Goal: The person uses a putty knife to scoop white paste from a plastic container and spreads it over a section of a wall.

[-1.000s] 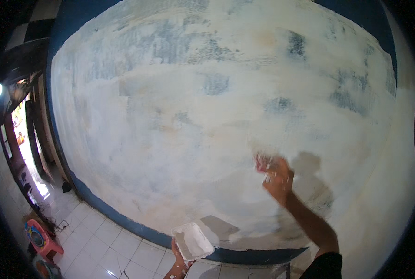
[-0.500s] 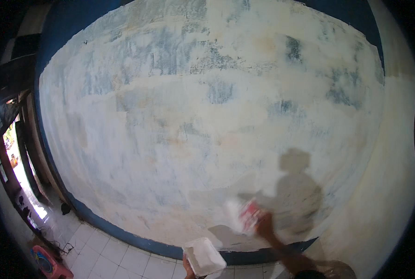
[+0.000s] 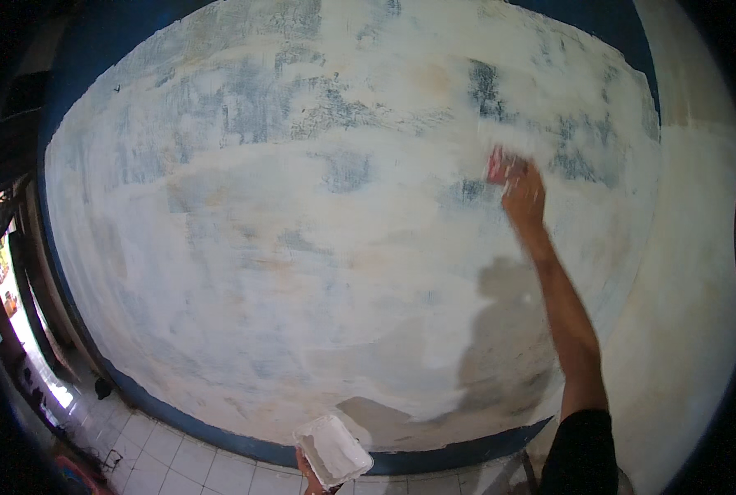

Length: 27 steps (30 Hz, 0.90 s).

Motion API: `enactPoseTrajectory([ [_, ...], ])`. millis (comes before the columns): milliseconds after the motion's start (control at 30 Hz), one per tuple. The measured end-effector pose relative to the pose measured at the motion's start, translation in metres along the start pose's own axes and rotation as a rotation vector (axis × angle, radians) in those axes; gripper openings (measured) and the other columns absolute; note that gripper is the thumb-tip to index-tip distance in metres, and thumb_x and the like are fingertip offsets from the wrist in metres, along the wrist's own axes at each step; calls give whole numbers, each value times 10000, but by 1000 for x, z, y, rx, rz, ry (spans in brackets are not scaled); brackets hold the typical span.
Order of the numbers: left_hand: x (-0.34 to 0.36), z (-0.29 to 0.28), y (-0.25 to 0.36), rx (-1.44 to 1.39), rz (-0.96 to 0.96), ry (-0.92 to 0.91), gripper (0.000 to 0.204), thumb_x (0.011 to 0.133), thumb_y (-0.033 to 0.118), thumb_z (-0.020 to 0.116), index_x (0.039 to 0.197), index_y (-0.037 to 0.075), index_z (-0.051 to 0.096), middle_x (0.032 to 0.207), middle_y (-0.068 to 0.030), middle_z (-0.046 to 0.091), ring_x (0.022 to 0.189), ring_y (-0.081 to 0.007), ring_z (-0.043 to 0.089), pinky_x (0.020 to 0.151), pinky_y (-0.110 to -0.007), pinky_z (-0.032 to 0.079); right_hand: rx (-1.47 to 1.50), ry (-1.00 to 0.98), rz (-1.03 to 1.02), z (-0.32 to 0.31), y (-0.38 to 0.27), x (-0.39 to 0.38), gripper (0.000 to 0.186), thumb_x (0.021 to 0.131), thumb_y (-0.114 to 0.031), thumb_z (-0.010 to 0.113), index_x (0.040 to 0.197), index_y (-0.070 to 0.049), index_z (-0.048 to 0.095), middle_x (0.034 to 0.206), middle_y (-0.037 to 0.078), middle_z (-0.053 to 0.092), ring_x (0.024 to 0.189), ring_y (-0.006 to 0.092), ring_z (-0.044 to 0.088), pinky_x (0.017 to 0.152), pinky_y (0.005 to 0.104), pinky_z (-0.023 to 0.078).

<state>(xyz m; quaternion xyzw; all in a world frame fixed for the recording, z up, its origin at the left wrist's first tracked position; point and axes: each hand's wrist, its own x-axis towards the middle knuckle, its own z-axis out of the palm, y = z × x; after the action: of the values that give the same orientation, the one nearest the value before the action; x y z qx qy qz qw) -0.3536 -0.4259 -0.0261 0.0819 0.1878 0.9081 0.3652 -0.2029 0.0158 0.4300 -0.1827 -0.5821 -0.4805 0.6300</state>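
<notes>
A large wall (image 3: 318,223) is coated in patchy white over darker blue-grey, with a dark blue border. My right arm reaches up to its upper right, where my right hand (image 3: 523,198) grips a red, white-smeared brush-like tool (image 3: 501,163) against the surface, slightly blurred by motion. At the bottom, my left hand (image 3: 306,469) holds a white rectangular tub (image 3: 332,450) with white paste inside, in front of the blue lower band.
An adjoining pale wall (image 3: 693,264) stands on the right. A bright doorway (image 3: 9,280) with dark frames is at the far left. White floor tiles (image 3: 219,470) run below the wall, and a reddish object (image 3: 79,478) sits at the lower left.
My right hand first dropped low on the wall, then rose higher than before with the red tool. The tub stays low in my left hand. The view has shifted somewhat.
</notes>
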Motion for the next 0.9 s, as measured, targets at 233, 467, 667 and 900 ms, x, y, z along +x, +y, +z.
enactPoseTrajectory([
  [233,6,12,-25,16,-43,-18,768,803,649,379,1366,126,355,1312,-138,461,1140,-369,493,959,-542,395,599,-316,125,-99,-70,-155,429,537,54,608,948,-48,675,954,136,613,868,306,577,719,387,484],
  [467,7,29,-52,27,-109,-57,763,804,644,383,1364,125,356,1309,-139,462,1137,-367,494,960,-540,394,1163,-690,725,-253,-153,-191,194,825,-133,472,858,-11,620,710,125,604,599,203,595,535,312,471],
  [667,-1,32,-74,46,-143,-47,758,805,639,387,1362,125,358,1306,-140,464,1135,-366,494,960,-538,393,1245,-1446,872,-321,-199,-223,282,760,-228,620,964,-34,622,660,114,621,596,186,601,609,322,476],
  [900,-11,33,-102,61,-216,-37,753,806,633,391,1360,124,359,1302,-142,465,1133,-365,495,961,-536,392,1067,-1575,819,-337,-199,-244,336,677,-205,617,938,0,571,772,197,615,722,320,612,698,405,473],
])
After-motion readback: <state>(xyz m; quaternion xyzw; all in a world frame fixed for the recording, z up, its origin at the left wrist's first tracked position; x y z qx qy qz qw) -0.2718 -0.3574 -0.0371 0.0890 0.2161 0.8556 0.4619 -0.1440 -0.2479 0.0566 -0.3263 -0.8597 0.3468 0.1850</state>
